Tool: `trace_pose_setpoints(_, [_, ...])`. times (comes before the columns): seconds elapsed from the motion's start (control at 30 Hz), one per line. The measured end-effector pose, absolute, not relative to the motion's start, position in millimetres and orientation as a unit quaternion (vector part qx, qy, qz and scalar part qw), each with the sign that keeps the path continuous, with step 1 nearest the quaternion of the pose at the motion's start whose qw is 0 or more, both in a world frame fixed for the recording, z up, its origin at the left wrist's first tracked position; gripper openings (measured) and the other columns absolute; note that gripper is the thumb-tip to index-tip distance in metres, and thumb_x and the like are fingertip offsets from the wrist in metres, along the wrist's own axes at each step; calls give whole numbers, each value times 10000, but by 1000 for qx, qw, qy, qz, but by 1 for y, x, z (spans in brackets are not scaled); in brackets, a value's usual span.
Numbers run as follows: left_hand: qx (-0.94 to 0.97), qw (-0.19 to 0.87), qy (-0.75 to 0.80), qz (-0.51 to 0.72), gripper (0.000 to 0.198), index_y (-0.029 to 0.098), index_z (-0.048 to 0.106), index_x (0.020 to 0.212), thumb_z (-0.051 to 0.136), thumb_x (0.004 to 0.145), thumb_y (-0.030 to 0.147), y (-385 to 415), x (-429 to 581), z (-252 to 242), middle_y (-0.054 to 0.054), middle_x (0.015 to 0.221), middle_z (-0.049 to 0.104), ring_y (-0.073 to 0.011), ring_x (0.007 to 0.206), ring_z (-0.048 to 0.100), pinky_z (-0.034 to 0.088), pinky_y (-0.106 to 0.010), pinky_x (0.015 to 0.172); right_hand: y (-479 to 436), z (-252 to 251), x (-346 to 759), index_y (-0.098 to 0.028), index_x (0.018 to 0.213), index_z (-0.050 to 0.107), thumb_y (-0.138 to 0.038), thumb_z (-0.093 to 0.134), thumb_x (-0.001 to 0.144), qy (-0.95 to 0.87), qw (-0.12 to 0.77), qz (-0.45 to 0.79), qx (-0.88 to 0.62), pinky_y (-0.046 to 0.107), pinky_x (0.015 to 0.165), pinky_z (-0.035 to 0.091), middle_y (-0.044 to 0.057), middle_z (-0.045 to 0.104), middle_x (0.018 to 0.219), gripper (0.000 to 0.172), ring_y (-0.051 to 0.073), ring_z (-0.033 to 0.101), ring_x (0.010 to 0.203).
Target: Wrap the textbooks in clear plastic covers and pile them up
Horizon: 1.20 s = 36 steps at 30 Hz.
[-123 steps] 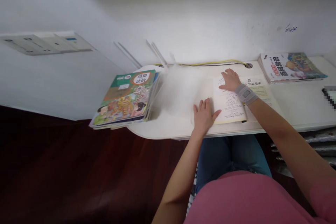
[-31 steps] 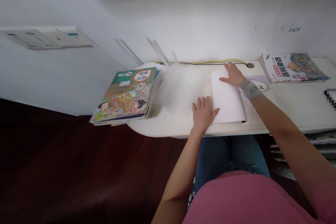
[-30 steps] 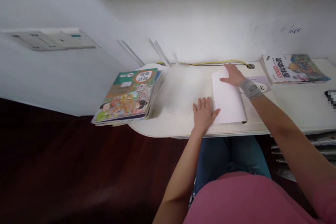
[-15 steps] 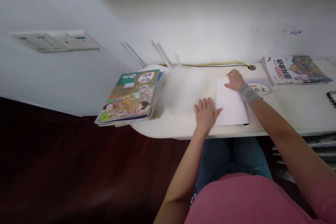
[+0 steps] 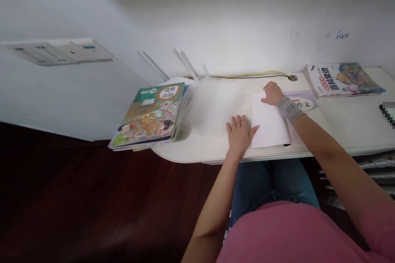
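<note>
One booklet [image 5: 304, 102] is seen on the desk [image 5: 345, 125], in front of the person. A blank white page [image 5: 270, 125] is laid over most of it, so only a strip of purple cover with two printed characters is left showing. Two hands are counted, both the person's own. The right hand [image 5: 271, 93], with one grey wristband [image 5: 289, 108] behind it, is rested on the page's far edge with fingers curled in. Whether the paper is pinched cannot be told. The left hand [image 5: 239, 133] is spread flat on the desk, fingers wide, thumb touching the page's left edge. One small dark tip [image 5: 286, 144] is seen under the page's near corner; what it is cannot be made out.

To the left, something pale and see-through [image 5: 210, 107] is too blurred to name. Beyond it, one stack [image 5: 148, 117] of picture books overhangs the desk's end; its books cannot be counted. At the far right, one more picture book [image 5: 342, 79] is laid, with others perhaps beneath. One yellow cable [image 5: 256, 74] is run along the wall to one hole [image 5: 292, 77]. A pixelated patch [image 5: 389, 113] is cut off by the right edge.
</note>
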<state>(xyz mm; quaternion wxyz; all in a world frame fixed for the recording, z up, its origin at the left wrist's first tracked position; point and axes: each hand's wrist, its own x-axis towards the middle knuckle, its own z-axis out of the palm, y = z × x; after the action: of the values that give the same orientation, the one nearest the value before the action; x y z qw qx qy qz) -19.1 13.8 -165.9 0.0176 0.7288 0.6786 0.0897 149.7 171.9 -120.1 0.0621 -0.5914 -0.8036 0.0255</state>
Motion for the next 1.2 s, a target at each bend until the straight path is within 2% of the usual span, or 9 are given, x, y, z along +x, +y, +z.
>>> trace_pose_setpoints(0.37, [739,21,667,94,787,68,330,1447,228,910,633,11,-21,-162,-199,1483,367,-376,1394,266,236,-564,1103,173,-130,146,-69,1114,620,-337,646,765,-806,102,28,-582,474,1005,333,197,527,1208,441,333,451,1163])
trace_pose_setpoints(0.5, [753,7,652,84,703,115,413,1408,301,912,601,10,-22,-162,-192,1481,376,-387,1392,267,245,-580,1092,168,-120,152,-91,1249,562,-307,505,884,-791,198,68,-575,424,1069,319,185,497,1313,427,268,447,1242])
trace_pose_setpoints(0.63, [755,18,650,88,667,125,437,1392,350,909,577,10,-27,-161,-179,1490,366,-384,1397,259,249,-583,1094,112,-120,184,-132,1290,541,-422,478,905,-819,280,100,-491,470,1111,297,183,439,1412,486,279,365,1342])
trace_pose_setpoints(0.73, [749,-1,653,111,614,109,441,1385,378,923,509,8,-25,-153,-190,1486,364,-372,1410,232,214,-606,1102,42,-141,201,-133,1342,492,-486,445,912,-854,272,117,-428,491,1115,305,186,383,1469,558,282,303,1389])
trace_pose_setpoints(0.8, [752,-22,645,137,539,104,440,1384,360,948,410,7,-16,-144,-191,1474,381,-341,1421,217,177,-602,1119,2,-156,202,-117,1374,453,-476,439,917,-855,268,110,-430,518,1115,299,191,320,1508,581,292,192,1434])
trace_pose_setpoints(0.9, [792,20,589,160,509,121,393,1418,286,975,347,6,10,-130,-165,1483,378,-267,1428,228,225,-515,1136,-27,-166,192,-132,1375,457,-458,476,903,-850,266,97,-444,555,1116,283,164,329,1511,574,301,113,1450])
trace_pose_setpoints(1.07, [832,134,523,131,557,182,313,1463,189,985,439,10,51,-124,-96,1529,313,-221,1433,220,256,-462,1133,-19,-159,202,-215,1240,594,-336,398,937,-852,283,174,-404,431,1049,425,91,603,1291,381,210,497,1264])
trace_pose_setpoints(1.13, [833,124,526,121,577,204,313,1466,209,973,486,12,59,-127,-83,1533,311,-252,1438,196,226,-499,1139,-12,-161,219,-195,1244,589,-272,322,948,-806,311,135,-485,413,1021,448,106,616,1271,406,199,547,1209])
trace_pose_setpoints(1.2, [838,91,526,113,600,218,342,1455,261,952,534,12,63,-132,-88,1538,302,-312,1439,171,210,-564,1126,-9,-166,237,-145,1264,572,-279,321,944,-773,282,48,-567,470,1035,413,155,577,1315,428,252,515,1244])
